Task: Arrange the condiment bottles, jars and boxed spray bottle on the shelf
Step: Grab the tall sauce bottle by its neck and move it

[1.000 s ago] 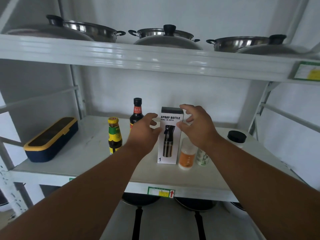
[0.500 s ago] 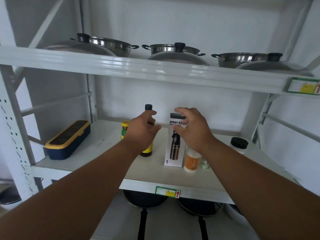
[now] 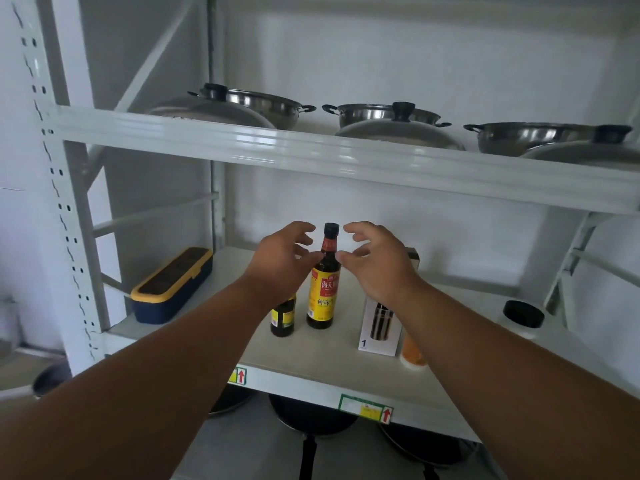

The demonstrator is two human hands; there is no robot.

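Note:
A tall dark sauce bottle (image 3: pixel 323 289) with a black cap and yellow-red label stands upright on the white shelf (image 3: pixel 311 365). My left hand (image 3: pixel 282 259) and my right hand (image 3: pixel 375 263) hover open on either side of its neck, fingers curled, close to it. A shorter dark bottle (image 3: pixel 283 317) with a yellow-green label stands just left of it, partly behind my left wrist. The white spray bottle box (image 3: pixel 379 327) stands under my right wrist. An orange jar (image 3: pixel 412 351) sits right of the box. A black-lidded white jar (image 3: pixel 523 317) is at the far right.
A navy and yellow long box (image 3: pixel 173 285) lies at the shelf's left end. Steel pots with lids (image 3: pixel 388 123) fill the upper shelf. Dark pans (image 3: pixel 311 424) sit below. White uprights (image 3: pixel 65 202) and braces frame both sides.
Both hands left the spray bottle box and moved left and up to either side of the tall sauce bottle's neck. The view tilted upward.

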